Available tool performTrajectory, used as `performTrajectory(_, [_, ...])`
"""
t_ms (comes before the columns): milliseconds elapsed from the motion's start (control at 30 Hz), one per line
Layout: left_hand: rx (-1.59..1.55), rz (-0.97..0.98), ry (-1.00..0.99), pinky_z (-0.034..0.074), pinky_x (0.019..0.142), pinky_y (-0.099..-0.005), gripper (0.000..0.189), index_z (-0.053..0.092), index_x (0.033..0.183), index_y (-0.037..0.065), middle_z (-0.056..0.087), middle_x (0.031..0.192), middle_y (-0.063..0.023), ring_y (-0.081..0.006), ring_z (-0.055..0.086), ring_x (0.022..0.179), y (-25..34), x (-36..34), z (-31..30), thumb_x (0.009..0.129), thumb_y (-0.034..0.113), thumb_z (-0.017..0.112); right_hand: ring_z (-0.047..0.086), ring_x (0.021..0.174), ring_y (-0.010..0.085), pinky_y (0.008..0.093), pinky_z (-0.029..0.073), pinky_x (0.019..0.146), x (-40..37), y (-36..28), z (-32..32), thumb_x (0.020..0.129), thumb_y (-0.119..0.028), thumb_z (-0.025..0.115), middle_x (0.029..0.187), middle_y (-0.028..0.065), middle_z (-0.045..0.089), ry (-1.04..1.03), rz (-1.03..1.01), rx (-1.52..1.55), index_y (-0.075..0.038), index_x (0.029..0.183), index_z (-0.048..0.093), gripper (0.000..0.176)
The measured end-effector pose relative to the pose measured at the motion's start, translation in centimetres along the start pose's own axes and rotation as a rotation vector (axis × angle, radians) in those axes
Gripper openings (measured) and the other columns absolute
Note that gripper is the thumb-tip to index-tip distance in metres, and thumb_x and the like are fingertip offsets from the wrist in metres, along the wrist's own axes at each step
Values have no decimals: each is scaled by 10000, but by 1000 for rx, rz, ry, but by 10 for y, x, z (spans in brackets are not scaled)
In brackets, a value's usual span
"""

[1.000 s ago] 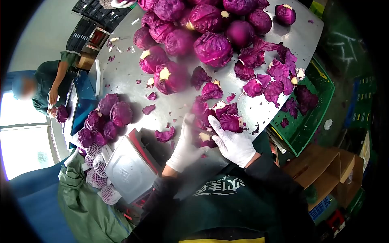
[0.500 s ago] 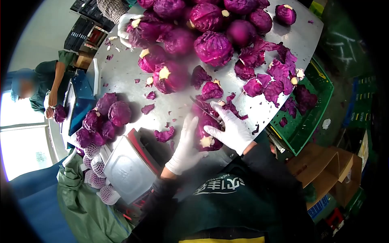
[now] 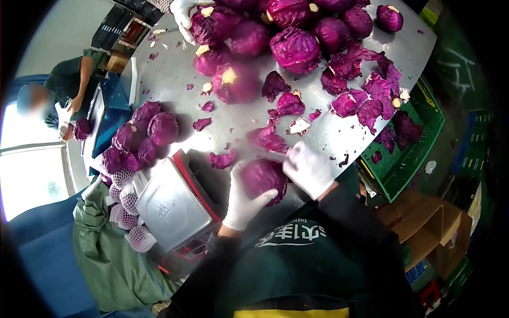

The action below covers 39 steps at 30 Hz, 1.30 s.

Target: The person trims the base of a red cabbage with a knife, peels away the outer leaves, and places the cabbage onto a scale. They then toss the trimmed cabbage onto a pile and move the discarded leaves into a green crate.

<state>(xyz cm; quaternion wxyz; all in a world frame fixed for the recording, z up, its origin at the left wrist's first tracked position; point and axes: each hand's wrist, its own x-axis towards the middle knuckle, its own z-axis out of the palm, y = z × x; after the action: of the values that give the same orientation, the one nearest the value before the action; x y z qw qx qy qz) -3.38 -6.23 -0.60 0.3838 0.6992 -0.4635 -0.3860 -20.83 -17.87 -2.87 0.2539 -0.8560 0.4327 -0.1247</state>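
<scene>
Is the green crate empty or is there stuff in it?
Not empty: purple cabbage leaves lie inside the green crate.

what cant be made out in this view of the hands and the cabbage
Head view, right hand: what it grips, smeared by motion blur.
Head view, red cabbage: its underside and stem, covered by the left hand.
Head view, co-worker's gloved hand: its arm, cut off by the top edge.
Head view, scale: its readout, too small.
</scene>
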Motion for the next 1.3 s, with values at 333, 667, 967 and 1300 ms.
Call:
performTrajectory(333, [-798, -451, 241, 519, 891, -315, 583, 374, 1409, 127, 549, 1261, -81, -180, 576, 1104, -6, -8, -15, 908, 56, 663, 647, 825, 259, 375, 543, 781, 26, 26, -42, 900, -370, 702, 1052, 102, 617, 447, -3, 217, -99, 1342, 558, 539])
performTrajectory(667, [-921, -332, 318, 549, 785, -333, 503, 439, 1363, 152, 574, 1265, -49, -186, 597, 1093, 19, 4, 3, 933, 243, 684, 689, 635, 189, 297, 544, 606, -13, -38, -22, 880, -149, 720, 894, 135, 725, 152, 117, 706, -60, 1098, 643, 247])
performTrajectory(967, [-1590, -534, 99, 364, 1096, -626, 759, 353, 1490, 133, 417, 1503, -142, -369, 426, 1362, 30, 10, -20, 927, 597, 562, 514, 590, 60, 206, 437, 517, 14, 19, -84, 925, -176, 702, 1147, 73, 647, 319, 450, 957, -82, 1435, 462, 572])
performTrajectory(1300, [-1424, -555, 120, 564, 751, -393, 474, 623, 1173, 92, 725, 987, -76, -200, 696, 822, 39, 5, -15, 979, 519, 554, 639, 730, 205, 331, 534, 582, 8, -65, -47, 783, -216, 745, 902, 23, 546, 120, -432, 238, -250, 1213, 647, 442])
